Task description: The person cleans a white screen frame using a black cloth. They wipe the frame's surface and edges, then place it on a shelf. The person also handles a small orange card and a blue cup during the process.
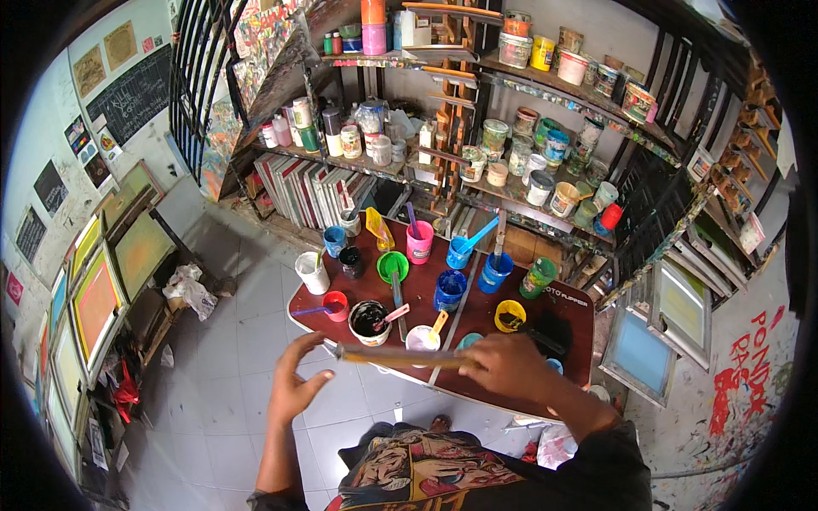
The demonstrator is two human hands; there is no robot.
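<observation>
My right hand (508, 365) grips one end of a squeegee with a wooden handle (399, 358), held level above the front edge of a dark red folding table (575, 329). Near the squeegee's other end is my left hand (299, 378), its fingers and thumb apart and holding nothing. Just beyond the squeegee stand a tub of black ink (369, 317) with a pink-handled spatula and a white tub (423, 338) with a yellowish spatula. Close to my right hand are a teal tub (470, 340) and a yellow tub (510, 315) with dark ink inside.
More ink pots cover the table, including a green tub (392, 267), a pink cup (419, 243) and a blue pot (450, 290). Behind are shelves of containers (377, 167). Framed printing screens (96, 303) lean at left; others (639, 354) stand at right.
</observation>
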